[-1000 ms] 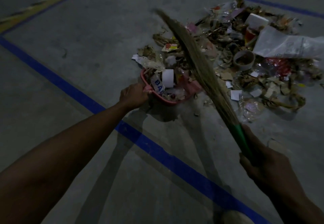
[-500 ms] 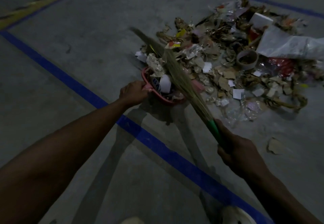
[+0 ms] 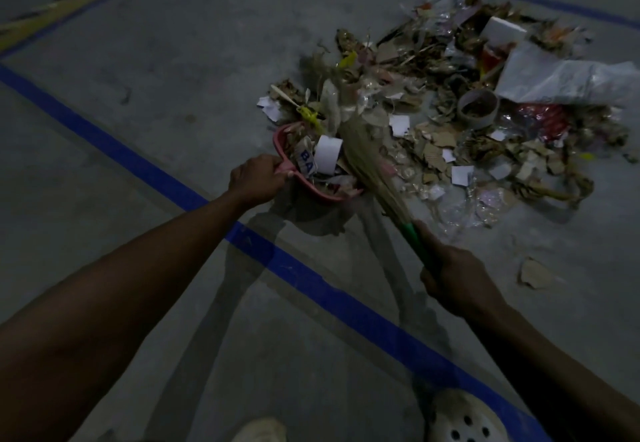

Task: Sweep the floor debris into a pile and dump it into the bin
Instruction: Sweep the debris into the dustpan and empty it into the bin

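Debris (image 3: 446, 109) lies heaped on the concrete floor (image 3: 180, 60), and its near edge spills into the pink dustpan (image 3: 280, 142). In the head view, your left hand (image 3: 258, 178) curls its fingers round the pan's handle. Your right hand (image 3: 453, 282) grips the broom (image 3: 362, 156) by its green handle (image 3: 412, 235), with the bristles lying across the pan. Expect light, loose paper, card and film that scatter easily. The bristles look soft, so hold low and lift the pan level.
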Tool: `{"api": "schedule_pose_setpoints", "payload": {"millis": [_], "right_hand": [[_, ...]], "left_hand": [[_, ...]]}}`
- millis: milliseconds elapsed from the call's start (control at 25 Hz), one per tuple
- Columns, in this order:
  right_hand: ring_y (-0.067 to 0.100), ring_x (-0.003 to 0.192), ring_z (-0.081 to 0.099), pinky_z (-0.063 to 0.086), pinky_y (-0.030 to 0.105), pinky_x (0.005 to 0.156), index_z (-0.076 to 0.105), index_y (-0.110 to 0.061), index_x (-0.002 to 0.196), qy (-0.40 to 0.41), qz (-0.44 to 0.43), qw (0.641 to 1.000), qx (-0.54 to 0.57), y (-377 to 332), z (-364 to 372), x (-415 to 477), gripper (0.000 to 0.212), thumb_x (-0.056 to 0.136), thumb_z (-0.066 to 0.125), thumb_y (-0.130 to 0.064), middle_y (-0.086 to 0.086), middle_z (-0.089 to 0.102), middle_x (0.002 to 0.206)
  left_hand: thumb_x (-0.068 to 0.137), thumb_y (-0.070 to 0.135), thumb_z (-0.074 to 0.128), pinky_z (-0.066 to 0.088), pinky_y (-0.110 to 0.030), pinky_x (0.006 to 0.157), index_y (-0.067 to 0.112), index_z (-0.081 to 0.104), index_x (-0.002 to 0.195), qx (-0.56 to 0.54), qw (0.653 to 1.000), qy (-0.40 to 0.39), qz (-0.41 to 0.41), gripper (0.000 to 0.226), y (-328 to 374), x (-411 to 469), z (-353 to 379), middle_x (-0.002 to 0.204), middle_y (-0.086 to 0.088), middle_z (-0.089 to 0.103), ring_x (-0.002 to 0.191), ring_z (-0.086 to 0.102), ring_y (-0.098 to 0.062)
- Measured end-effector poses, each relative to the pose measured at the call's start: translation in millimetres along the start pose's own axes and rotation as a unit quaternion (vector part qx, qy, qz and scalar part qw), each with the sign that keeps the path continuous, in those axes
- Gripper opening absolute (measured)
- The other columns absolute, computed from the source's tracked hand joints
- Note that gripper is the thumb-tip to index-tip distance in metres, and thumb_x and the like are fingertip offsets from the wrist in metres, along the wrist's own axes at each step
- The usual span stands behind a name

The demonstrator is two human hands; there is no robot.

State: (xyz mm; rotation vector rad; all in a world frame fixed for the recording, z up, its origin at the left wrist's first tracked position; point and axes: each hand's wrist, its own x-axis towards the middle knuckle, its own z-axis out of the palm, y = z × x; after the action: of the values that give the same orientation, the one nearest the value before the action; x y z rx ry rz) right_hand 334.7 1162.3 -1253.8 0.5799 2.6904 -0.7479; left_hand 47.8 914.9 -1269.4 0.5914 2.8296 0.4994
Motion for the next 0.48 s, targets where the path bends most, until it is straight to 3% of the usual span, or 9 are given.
{"api": "schedule_pose_setpoints", "payload": {"millis": [280,480], "right_hand": [[0.008,0.069,0.057,0.055,0.028,0.062,-0.006,-0.051,0.150,0.011,-0.027,0.999,0.022,3.0,18.8,-44.1,0.093,0.095,0.062,-0.019,-0.011,0.053,0.086],[0.005,0.065,0.054,0.042,0.020,0.053,-0.003,-0.051,0.153,0.041,-0.028,0.999,0.007,6.3,-11.4,-40.4,0.095,0.094,0.066,-0.022,-0.011,0.052,0.083]], "left_hand": [[0.092,0.052,0.053,0.041,-0.029,0.063,0.024,0.067,0.091,-0.063,0.998,0.004,-0.003,0.032,-10.9,-0.2,0.8,0.080,0.002,0.064,0.076,0.059,-0.017],[0.091,0.051,0.055,0.049,-0.037,0.074,0.029,0.067,0.104,-0.095,0.995,0.034,0.000,0.029,0.6,11.3,-20.4,0.090,0.003,0.066,0.082,0.060,-0.016]]}}
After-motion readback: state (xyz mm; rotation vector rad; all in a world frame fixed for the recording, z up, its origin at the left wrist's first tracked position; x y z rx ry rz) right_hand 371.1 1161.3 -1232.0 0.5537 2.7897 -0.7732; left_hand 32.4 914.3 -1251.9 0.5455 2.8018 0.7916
